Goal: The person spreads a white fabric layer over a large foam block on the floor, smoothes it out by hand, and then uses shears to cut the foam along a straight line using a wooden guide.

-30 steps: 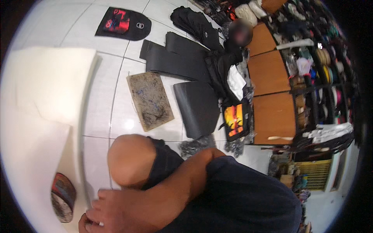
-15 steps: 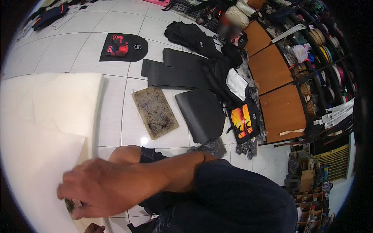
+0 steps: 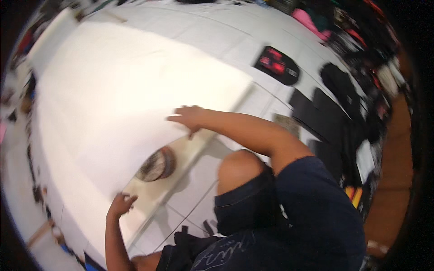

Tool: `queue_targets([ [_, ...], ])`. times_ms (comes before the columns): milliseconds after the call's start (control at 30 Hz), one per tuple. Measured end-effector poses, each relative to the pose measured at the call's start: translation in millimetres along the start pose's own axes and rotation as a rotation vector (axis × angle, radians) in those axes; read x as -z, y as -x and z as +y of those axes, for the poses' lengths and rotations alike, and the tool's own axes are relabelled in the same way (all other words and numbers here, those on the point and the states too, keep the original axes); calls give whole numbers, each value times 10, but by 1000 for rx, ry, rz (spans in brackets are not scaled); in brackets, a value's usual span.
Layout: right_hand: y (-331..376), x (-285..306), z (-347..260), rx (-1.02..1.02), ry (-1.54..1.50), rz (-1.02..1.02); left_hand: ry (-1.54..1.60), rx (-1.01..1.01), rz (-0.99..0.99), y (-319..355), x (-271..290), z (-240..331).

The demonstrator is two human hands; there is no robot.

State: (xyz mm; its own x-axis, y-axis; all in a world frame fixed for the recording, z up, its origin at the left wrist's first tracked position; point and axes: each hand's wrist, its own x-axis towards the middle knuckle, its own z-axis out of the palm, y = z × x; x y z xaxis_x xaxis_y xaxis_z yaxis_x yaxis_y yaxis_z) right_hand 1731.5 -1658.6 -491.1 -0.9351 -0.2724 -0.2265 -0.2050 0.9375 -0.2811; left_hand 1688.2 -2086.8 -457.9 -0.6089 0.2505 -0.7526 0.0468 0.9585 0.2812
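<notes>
— What do you see from the head view?

— A person sits on the white tiled floor (image 3: 271, 54) with one bare knee (image 3: 239, 169) up. A big white sheet (image 3: 113, 104) lies spread across the floor, filling everything from nine o'clock round to twelve.

— And the hands?

— The right hand (image 3: 190, 116) lies flat on the sheet's near edge, fingers spread, gripping nothing. The left hand (image 3: 120, 204), down at seven o'clock, touches the sheet's lower corner with curled fingers; whether it pinches the sheet I cannot tell, the picture is blurred.

— Anything between them?

— A round, brownish striped object (image 3: 156, 165) sits partly under the lifted sheet, on a pale board (image 3: 190, 156), just between the two hands.

— Further off?

— At one o'clock a black mat with red patches (image 3: 276, 65); at three o'clock several dark flat pieces (image 3: 323, 115), well apart from the sheet.
</notes>
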Motion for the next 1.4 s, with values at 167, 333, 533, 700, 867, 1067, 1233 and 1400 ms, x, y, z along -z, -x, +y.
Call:
queue_targets([
  [167, -287, -403, -66, -64, 57, 74, -184, -67, 493, 140, 395, -81],
  [333, -263, -51, 0, -358, -141, 402, -58, -30, 801, 612, 736, 46],
  [533, -463, 1593, -310, -338, -261, 876, 1150, 103, 299, 213, 143, -542],
  [700, -787, 2595, -906, -5, -229, 1194, 1624, -109, 420, -112, 121, -871],
  [867, -932, 3369, -900, 168, -95, 1473, 881, -56, 1340, 230, 1354, -1079],
  [1067, -397, 3210, -421, 266, 290, 1612, -696, 758, 2114, 1121, 2118, -1224],
  [1233, -15, 2310, 380, -83, 226, 1491, -377, 168, 2292, 967, 1406, -1676],
  [1400, 363, 631, 1201, -642, 210, 865, 476, -221, 1357, -139, 2, -1599],
])
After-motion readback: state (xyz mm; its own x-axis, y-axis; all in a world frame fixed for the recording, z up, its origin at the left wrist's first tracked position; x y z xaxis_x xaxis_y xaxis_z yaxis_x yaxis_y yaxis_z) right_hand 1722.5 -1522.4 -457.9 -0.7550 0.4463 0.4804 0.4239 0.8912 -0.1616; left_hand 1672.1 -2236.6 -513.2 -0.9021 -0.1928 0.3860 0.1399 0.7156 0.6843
